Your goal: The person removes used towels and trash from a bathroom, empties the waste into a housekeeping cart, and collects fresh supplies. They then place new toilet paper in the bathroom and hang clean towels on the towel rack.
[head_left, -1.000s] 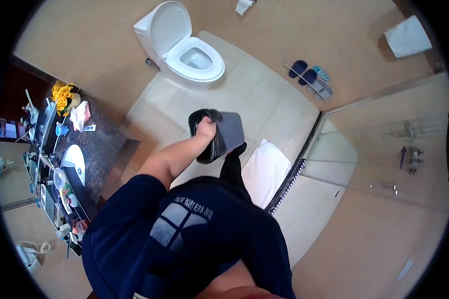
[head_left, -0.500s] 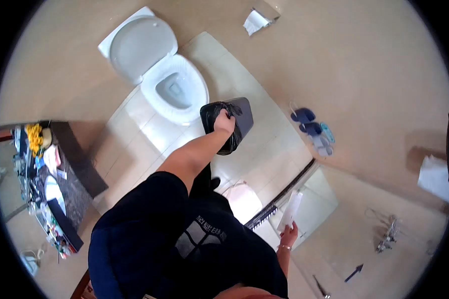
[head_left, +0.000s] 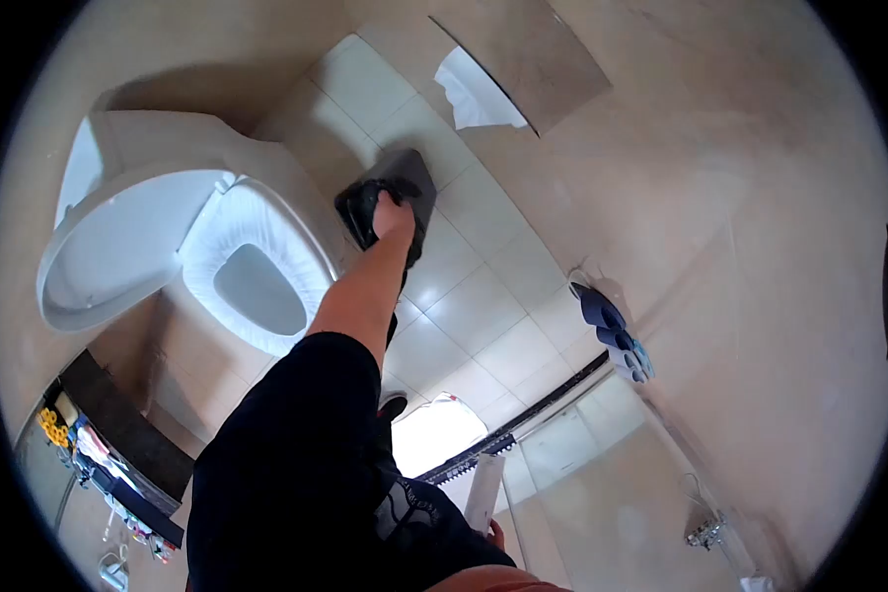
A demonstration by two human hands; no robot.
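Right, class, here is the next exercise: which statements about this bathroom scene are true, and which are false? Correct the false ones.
1. The left hand holds a grey bin lined with a black bag. True.
2. The toilet lid is closed. False: the toilet lid is raised.
3. The right hand holds a long white object. True.
4. The dark slippers lie inside the bin. False: they are by the wall.
5. White paper hangs at the wall. True.

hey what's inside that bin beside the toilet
A black bag shows at the mouth of the bin, with the left hand gripping there. Anything deeper can't be seen: the dark folds and hand cover it.
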